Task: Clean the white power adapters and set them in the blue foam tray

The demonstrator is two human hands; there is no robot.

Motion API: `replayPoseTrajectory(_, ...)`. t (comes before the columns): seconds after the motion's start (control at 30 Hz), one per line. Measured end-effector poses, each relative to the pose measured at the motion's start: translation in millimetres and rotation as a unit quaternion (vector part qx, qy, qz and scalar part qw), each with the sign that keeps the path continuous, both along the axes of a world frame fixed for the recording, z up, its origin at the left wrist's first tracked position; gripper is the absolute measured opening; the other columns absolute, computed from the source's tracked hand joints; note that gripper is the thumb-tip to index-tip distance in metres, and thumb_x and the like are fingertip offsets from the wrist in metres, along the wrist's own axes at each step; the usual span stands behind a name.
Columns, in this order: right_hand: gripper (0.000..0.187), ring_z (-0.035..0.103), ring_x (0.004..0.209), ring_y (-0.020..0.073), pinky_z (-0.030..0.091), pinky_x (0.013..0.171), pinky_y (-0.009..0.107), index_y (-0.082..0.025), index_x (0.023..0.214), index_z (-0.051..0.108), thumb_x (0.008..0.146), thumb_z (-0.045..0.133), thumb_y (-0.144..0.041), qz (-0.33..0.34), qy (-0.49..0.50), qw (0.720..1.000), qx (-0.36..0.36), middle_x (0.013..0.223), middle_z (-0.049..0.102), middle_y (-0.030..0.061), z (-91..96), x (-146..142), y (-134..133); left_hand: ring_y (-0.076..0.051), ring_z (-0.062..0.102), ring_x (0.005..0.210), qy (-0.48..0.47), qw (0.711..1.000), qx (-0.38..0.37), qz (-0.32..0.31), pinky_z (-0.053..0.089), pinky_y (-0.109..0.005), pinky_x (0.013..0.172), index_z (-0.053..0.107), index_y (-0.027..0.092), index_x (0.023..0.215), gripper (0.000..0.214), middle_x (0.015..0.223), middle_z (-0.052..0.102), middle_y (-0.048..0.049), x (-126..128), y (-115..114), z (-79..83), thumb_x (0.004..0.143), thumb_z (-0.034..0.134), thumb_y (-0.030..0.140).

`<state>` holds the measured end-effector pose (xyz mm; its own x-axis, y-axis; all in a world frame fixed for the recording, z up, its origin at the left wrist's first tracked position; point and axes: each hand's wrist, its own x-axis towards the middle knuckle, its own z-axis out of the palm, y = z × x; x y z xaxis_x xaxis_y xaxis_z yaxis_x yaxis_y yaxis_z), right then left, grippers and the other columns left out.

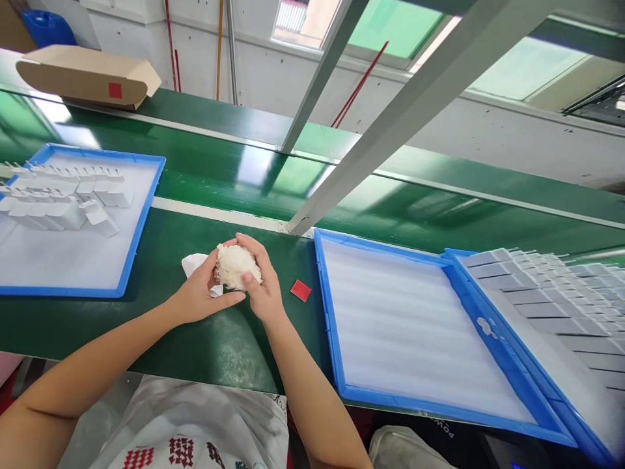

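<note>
A cream-white ball of ruffled, frilly material point(238, 267) is cupped between my two hands above the green bench; its exact kind I cannot make out. My left hand point(200, 291) wraps its left side, with the thumb stretched underneath towards the right. Curled over the top and right side, my right hand point(263, 280) presses its thumb on the front of the ball. A white piece, like paper or cloth point(193, 263), lies on the bench behind my left hand and is partly hidden by it. To the right of my hands lies a small red square point(301, 290).
A blue-rimmed tray point(127, 260) with rows of small white boxes point(63, 202) stands left. On the right are a blue-rimmed tray lined with white sheet point(420, 326) and another tray holding many boxes point(561, 306). A slanting grey post point(390, 124) rises behind; a cardboard box point(92, 75) sits back left.
</note>
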<state>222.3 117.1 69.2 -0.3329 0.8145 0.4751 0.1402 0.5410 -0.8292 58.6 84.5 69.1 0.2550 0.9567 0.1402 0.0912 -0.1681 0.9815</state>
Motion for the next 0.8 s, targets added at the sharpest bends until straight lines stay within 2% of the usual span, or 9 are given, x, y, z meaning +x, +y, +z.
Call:
replayPoseTrajectory(0.1,0.047,0.050,0.138,0.0292,0.049,0.108,0.050,-0.022,0.124,0.057,0.100,0.033,-0.054,0.011,0.043,0.999,-0.012,0.134,0.062,0.0141,-0.1,-2.7,-0.9,-0.029,0.062,0.118,0.076,0.994,0.054,0.047,0.056,-0.041,0.098,0.048,0.020,0.136,0.061,0.133,0.059,-0.0136,3.7,-1.4,-2.7,0.085,0.071,0.044)
replayPoseTrajectory(0.17,0.048,0.057,0.131,0.0304,0.054,0.101,0.049,-0.022,0.111,0.060,0.099,0.031,-0.059,0.031,0.113,0.992,-0.055,0.132,0.062,0.0146,0.6,-4.2,-1.2,-0.030,0.060,0.122,0.124,0.984,0.112,0.069,0.054,-0.043,0.101,0.049,0.021,0.134,0.059,0.135,0.059,-0.0133,5.5,-2.1,-5.1,0.083,0.073,0.038)
replayPoseTrajectory(0.3,0.048,0.067,0.115,0.0292,0.055,0.098,0.048,-0.023,0.090,0.063,0.094,0.044,-0.067,0.026,0.262,0.952,-0.153,0.121,0.066,0.0105,2.5,-9.2,-2.8,-0.026,0.068,0.110,0.165,0.969,0.158,0.094,0.059,-0.038,0.089,0.044,0.024,0.136,0.063,0.128,0.066,-0.0106,9.4,-6.5,-12.6,0.081,0.075,0.030)
replayPoseTrajectory(0.4,0.047,0.065,0.116,0.0284,0.054,0.100,0.048,-0.026,0.099,0.070,0.091,0.051,-0.069,0.029,0.314,0.928,-0.200,0.132,0.064,0.0078,4.9,-12.7,-5.1,-0.024,0.071,0.102,0.192,0.946,0.229,0.127,0.060,-0.036,0.082,0.045,0.025,0.131,0.058,0.118,0.069,-0.0084,12.0,-9.4,-14.9,0.082,0.076,0.029)
replayPoseTrajectory(0.5,0.049,0.063,0.120,0.0291,0.053,0.102,0.048,-0.028,0.104,0.075,0.089,0.054,-0.069,0.062,0.338,0.909,-0.234,0.139,0.061,0.0062,7.8,-14.1,-7.3,-0.027,0.066,0.109,0.230,0.891,0.354,0.170,0.058,-0.041,0.088,0.051,0.025,0.127,0.051,0.121,0.064,-0.0112,13.4,-9.9,-11.4,0.083,0.076,0.028)
replayPoseTrajectory(0.57,0.051,0.064,0.119,0.0290,0.052,0.103,0.048,-0.027,0.090,0.079,0.091,0.050,-0.069,0.073,0.356,0.900,-0.238,0.128,0.067,0.0063,9.1,-14.8,-8.7,-0.028,0.063,0.108,0.252,0.852,0.412,0.202,0.056,-0.041,0.087,0.054,0.025,0.124,0.050,0.117,0.062,-0.0120,13.7,-9.3,-9.3,0.081,0.078,0.029)
replayPoseTrajectory(0.63,0.055,0.069,0.108,0.0277,0.053,0.099,0.046,-0.026,0.075,0.079,0.092,0.048,-0.069,0.062,0.377,0.892,-0.240,0.104,0.072,0.0062,9.3,-16.1,-9.4,-0.027,0.064,0.101,0.271,0.825,0.445,0.219,0.054,-0.041,0.085,0.056,0.024,0.121,0.049,0.109,0.064,-0.0103,13.6,-8.3,-9.8,0.078,0.081,0.030)
replayPoseTrajectory(0.73,0.058,0.071,0.084,0.0225,0.056,0.087,0.040,-0.025,0.062,0.075,0.091,0.050,-0.067,0.019,0.393,0.882,-0.258,0.074,0.066,0.0038,7.8,-19.4,-9.1,-0.026,0.065,0.097,0.295,0.804,0.468,0.218,0.052,-0.041,0.088,0.058,0.023,0.118,0.045,0.104,0.068,-0.0091,13.2,-6.7,-14.8,0.079,0.080,0.030)
replayPoseTrajectory(0.8,0.057,0.066,0.074,0.0185,0.055,0.077,0.035,-0.024,0.058,0.073,0.091,0.051,-0.065,-0.020,0.397,0.876,-0.273,0.072,0.064,0.0030,6.2,-21.4,-8.0,-0.026,0.066,0.096,0.308,0.801,0.468,0.212,0.052,-0.041,0.087,0.058,0.023,0.117,0.043,0.104,0.070,-0.0094,13.3,-5.6,-18.4,0.080,0.079,0.031)
